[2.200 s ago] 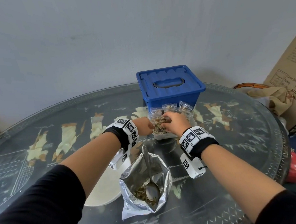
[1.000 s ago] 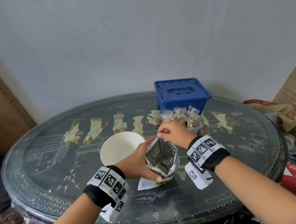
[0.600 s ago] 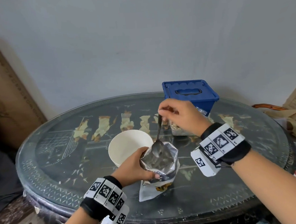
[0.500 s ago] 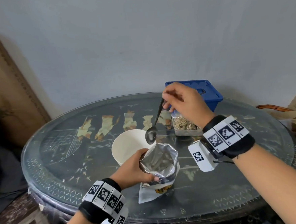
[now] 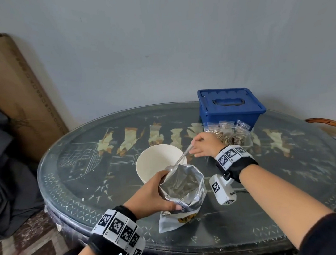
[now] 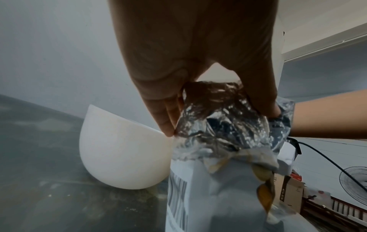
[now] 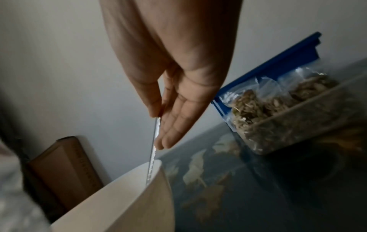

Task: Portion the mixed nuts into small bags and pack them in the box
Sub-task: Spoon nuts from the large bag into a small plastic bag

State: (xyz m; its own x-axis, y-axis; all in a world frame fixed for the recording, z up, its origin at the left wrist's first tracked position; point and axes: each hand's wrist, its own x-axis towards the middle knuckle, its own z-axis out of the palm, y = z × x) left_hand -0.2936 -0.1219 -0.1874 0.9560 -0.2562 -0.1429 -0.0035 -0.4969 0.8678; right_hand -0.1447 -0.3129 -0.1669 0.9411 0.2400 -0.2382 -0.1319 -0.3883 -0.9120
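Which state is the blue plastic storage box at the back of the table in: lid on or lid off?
Lid on. The blue plastic storage box shows its handled lid seated flat across the rim, hiding the inside.

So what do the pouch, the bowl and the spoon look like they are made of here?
Pouch: shiny silver foil laminate, judging by its crinkles and mirror-like glints where the left hand grips it. Bowl: smooth, matte, off-white, with no glare; plastic or ceramic, the look leaves it open. Spoon: bright silver metal, likely steel, with a patterned handle pinched by the right hand.
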